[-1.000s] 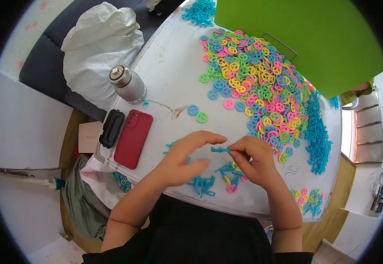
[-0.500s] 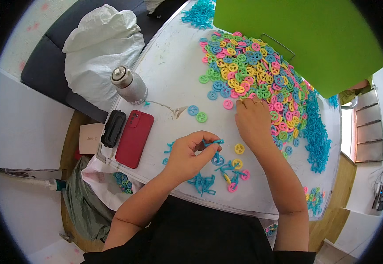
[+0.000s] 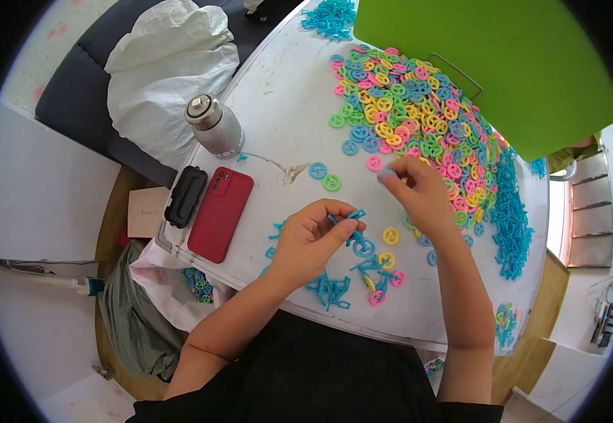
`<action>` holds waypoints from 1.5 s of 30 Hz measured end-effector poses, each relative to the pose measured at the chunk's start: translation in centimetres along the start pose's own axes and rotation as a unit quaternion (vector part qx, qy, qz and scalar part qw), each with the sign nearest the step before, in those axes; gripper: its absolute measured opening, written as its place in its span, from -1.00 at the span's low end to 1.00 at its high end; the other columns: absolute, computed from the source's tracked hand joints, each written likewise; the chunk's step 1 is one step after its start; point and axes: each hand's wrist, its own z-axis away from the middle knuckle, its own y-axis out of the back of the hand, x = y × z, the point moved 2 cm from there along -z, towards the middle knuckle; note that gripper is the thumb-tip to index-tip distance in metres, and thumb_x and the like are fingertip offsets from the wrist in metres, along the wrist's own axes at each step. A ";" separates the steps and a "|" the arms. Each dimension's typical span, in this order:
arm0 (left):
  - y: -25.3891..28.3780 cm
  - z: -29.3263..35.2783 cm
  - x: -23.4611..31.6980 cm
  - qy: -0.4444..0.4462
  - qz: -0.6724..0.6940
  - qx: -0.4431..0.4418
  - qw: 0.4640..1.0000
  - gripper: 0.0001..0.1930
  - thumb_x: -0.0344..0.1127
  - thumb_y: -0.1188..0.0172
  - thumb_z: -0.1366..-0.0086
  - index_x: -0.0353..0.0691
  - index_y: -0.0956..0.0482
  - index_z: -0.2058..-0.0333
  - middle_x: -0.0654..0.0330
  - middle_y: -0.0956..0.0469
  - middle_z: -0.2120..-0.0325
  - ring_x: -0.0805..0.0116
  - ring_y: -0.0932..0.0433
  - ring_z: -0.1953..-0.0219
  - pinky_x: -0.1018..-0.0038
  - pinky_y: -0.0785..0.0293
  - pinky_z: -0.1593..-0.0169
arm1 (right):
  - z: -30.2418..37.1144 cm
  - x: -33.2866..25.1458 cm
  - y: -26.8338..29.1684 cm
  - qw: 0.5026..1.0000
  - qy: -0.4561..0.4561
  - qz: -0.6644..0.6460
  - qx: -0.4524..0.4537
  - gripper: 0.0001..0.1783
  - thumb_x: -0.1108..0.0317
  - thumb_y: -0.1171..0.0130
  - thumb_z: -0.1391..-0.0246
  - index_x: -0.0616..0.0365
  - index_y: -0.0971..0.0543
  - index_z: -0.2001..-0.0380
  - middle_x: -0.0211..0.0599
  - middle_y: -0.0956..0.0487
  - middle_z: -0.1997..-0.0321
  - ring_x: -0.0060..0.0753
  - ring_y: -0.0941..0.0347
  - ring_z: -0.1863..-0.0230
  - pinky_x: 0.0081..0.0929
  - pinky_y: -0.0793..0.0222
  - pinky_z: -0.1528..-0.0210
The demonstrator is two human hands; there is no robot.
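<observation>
My left hand (image 3: 305,243) pinches a small turquoise plastic clip (image 3: 357,214) between thumb and fingers, over the near part of the table. My right hand (image 3: 425,194) is raised at the near edge of a heap of spoked plastic rings (image 3: 426,116) in pink, yellow, green and blue. Its thumb and finger pinch a blue piece (image 3: 385,175), seen mostly edge-on, apparently one of the rings. Under and beside my left hand lie turquoise clips (image 3: 329,292). A few clips with rings on them lie between my forearms, near a loose yellow ring (image 3: 390,236).
To the left stand a steel bottle (image 3: 215,127), a red phone (image 3: 220,215) and a black case (image 3: 186,197). A green board (image 3: 489,63) rises behind the heap. More turquoise clips (image 3: 512,225) are piled on the right. A white sack (image 3: 169,77) sits beyond the table's left edge.
My right hand has drawn back from the heap toward me and lifted a blue piece from it. My left hand keeps the clip, tilted a little differently. The whole view has shifted slightly.
</observation>
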 end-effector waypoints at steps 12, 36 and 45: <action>-1.7 0.5 -1.3 -0.043 0.052 0.014 0.998 -0.80 -0.54 -0.20 -0.36 -0.28 -0.55 0.06 0.18 -0.65 0.19 0.43 -0.60 0.09 0.50 -0.49 -0.03 | 6.0 -0.1 -2.6 0.866 -0.045 -0.491 -0.082 -0.90 0.39 -0.23 -0.25 0.18 -0.56 0.29 -0.22 -0.64 0.15 -0.47 -0.54 0.14 -0.47 -0.45 0.04; -1.5 1.0 1.0 -0.138 -0.138 -0.018 0.981 -0.87 -0.54 -0.27 -0.32 -0.29 -0.55 0.18 0.28 -0.58 0.32 0.62 -0.54 0.31 0.66 -0.46 0.23 | 8.4 -0.2 -1.4 0.976 0.078 -0.195 -0.064 -0.56 0.54 -0.28 -0.16 0.22 -0.55 -0.13 -0.48 -0.55 0.33 -0.73 -0.47 0.36 -0.73 -0.40 0.33; -1.5 1.0 -0.5 -0.053 -0.061 0.030 0.996 -0.86 -0.59 -0.25 -0.31 -0.29 -0.54 0.19 0.27 -0.60 0.32 0.62 -0.55 0.32 0.67 -0.46 0.26 | 8.1 -1.6 -0.8 0.943 0.308 0.122 0.030 -0.54 0.56 -0.33 -0.09 0.22 -0.56 -0.10 -0.46 -0.57 0.40 -0.69 -0.47 0.39 -0.68 -0.43 0.34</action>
